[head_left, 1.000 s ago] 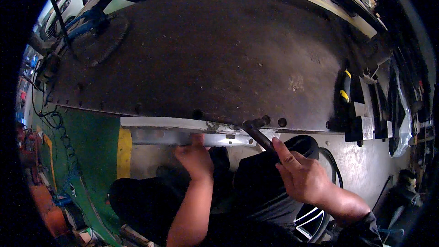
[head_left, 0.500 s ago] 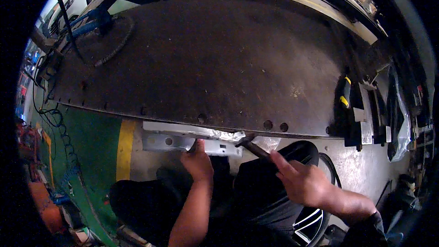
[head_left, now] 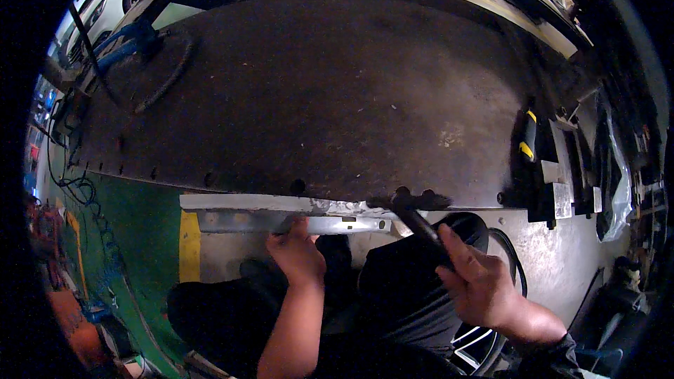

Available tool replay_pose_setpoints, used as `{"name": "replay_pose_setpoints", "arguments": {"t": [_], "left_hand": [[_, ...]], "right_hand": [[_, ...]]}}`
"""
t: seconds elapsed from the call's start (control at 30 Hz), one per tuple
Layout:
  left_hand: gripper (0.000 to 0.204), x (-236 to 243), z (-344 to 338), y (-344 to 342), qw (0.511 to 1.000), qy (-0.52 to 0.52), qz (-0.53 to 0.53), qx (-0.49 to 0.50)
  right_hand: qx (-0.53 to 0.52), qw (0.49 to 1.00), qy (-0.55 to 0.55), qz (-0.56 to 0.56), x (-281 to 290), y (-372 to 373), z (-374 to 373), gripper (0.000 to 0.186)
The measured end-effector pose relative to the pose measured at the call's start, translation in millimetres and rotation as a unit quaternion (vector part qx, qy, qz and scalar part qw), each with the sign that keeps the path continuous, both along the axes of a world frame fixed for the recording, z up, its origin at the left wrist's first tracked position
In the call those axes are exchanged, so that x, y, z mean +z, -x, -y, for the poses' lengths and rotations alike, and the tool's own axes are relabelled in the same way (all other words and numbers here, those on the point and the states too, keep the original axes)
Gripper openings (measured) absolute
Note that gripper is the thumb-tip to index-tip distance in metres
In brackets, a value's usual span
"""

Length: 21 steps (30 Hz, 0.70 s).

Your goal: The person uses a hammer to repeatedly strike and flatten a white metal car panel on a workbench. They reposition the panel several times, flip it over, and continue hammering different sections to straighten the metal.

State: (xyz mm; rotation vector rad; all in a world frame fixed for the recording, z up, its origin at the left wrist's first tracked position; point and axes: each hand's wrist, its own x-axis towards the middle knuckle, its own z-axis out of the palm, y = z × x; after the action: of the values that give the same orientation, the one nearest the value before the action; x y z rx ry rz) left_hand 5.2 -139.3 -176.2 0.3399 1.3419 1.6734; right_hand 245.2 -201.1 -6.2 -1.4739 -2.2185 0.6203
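Note:
A long silvery sheet-metal part (head_left: 232,224), with holes along it, lies lengthwise against the near edge of a dark steel workbench (head_left: 309,91). My left hand (head_left: 298,256) grips its lower flange near the middle, fingers partly hidden behind the metal. Just right of that hand, the part's upper edge looks crumpled and shiny. My right hand (head_left: 481,284) is wrapped round the dark handle of a hammer (head_left: 421,228), slanting up and left to the bench edge. The hammer's head is dark against the bench, and I cannot tell whether it touches the metal.
A yellow-and-black tool (head_left: 529,137) and metal blocks (head_left: 558,198) sit at the bench's right end. A blue tool with a hose (head_left: 133,45) lies at the far left. Below the bench are my dark-clothed legs (head_left: 414,288), a wheel (head_left: 477,347) and a coiled cable (head_left: 105,267).
The sheet-metal part has shifted and turned, its left end now farther left. My right hand has moved slightly right and down, with the hammer head now farther right along the bench edge.

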Motion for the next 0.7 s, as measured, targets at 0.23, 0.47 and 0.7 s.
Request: {"name": "replay_pose_setpoints", "arguments": {"t": [0.23,0.47,0.7], "left_hand": [[0.021,20.4,-5.9,-9.4,0.996,0.091,0.013,-0.001],[0.029,-12.5,0.4,-23.4,0.986,-0.002,-0.158,-0.053],[0.064,-2.3,9.9,-36.5,0.988,-0.085,0.013,-0.125]], "right_hand": [[-0.009,0.996,0.042,0.079,-15.6,7.4,-1.3,0.063],[-0.001,0.996,0.016,0.091,-21.4,9.1,-3.1,0.063],[-0.028,0.998,-0.005,0.063,-34.7,10.0,-1.2,0.062]]}}
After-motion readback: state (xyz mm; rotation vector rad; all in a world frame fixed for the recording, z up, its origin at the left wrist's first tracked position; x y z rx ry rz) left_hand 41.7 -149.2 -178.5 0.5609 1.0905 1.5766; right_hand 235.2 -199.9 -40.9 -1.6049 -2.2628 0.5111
